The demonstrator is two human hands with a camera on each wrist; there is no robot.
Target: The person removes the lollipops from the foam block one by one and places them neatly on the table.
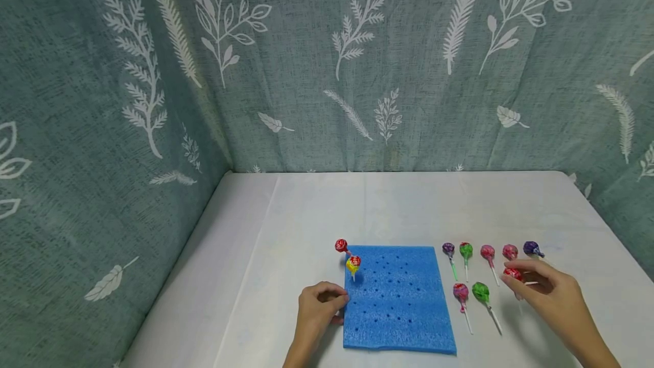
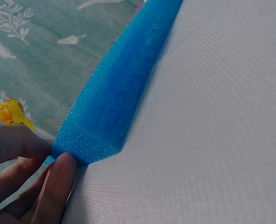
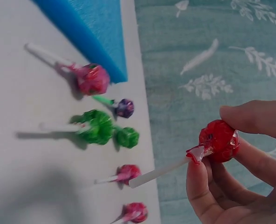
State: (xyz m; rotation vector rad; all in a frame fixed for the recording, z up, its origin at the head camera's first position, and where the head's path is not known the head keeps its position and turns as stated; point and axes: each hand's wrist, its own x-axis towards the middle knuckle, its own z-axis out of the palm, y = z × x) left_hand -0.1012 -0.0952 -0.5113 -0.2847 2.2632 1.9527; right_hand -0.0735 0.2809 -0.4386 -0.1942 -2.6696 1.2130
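Note:
My right hand (image 1: 552,294) pinches a red-wrapped lollipop (image 3: 219,140) by its candy head, raised above the table at the right. Its white stick points away from the fingers, as the right wrist view shows. With thumb and fingers, my left hand (image 1: 318,311) grips the left edge of a blue foam block (image 1: 398,328) lying flat, its top dotted with small holes. Two lollipops stand in the block near its far left corner: a red one (image 1: 341,245) and a yellow and red one (image 1: 353,264).
Right of the block lie several wrapped lollipops, among them a green one (image 1: 481,292), a pink one (image 1: 461,292) and a dark purple one (image 1: 531,249). A white cloth (image 1: 286,214) covers the table. Patterned green curtains (image 1: 306,61) hang behind and at the sides.

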